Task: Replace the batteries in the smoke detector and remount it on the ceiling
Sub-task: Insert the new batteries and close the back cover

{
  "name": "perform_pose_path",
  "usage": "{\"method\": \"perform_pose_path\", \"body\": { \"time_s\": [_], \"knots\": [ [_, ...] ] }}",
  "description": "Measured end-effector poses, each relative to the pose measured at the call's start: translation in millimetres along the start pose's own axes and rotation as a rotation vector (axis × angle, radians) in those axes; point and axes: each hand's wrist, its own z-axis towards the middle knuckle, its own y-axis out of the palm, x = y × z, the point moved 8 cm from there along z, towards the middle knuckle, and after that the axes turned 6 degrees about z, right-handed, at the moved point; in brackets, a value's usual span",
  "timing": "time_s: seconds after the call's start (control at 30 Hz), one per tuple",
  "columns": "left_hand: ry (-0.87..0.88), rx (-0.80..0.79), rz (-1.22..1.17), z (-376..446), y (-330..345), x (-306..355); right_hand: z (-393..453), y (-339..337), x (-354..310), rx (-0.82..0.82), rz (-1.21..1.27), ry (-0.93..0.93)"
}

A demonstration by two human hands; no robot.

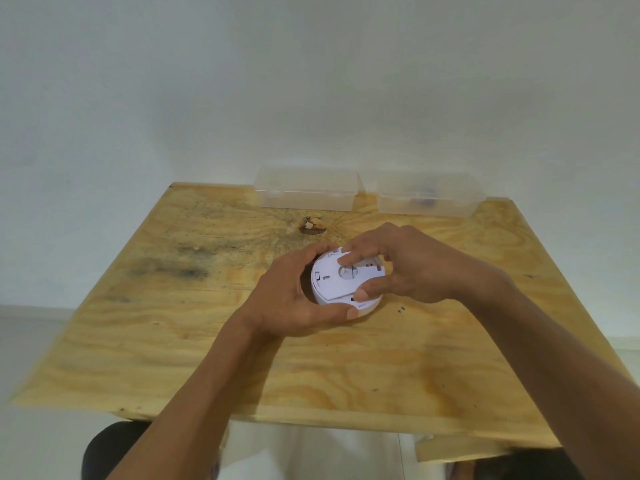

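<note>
Here, smoke detector (pixel 341 282) back-side up.

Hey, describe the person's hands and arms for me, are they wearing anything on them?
Both are bare. The left hand and right hand have no gloves, and no rings, watch or bracelet show. Both forearms are uncovered up to the frame edge, with no sleeve in view. The fingernails that show are short and unpainted. No markings or tattoos are visible.

Two clear plastic boxes sit at the far edge of one plywood table (pixel 173 341): the left box (pixel 306 190) and the right box (pixel 427 198). One white smoke detector (pixel 334 284) lies mid-table, held by two hands, the left hand (pixel 291 299) and the right hand (pixel 412 268).
</note>
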Motion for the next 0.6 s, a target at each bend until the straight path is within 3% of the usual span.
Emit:
{"method": "perform_pose_path", "body": {
  "time_s": [0.33,0.6],
  "knots": [
    [0.05,0.015,0.002,-1,-3,15,2,6,6,-0.002,-0.04,-0.021],
    [0.032,0.009,0.003,-1,-2,8,-3,4,11,0.146,0.024,-0.019]
  ]
}}
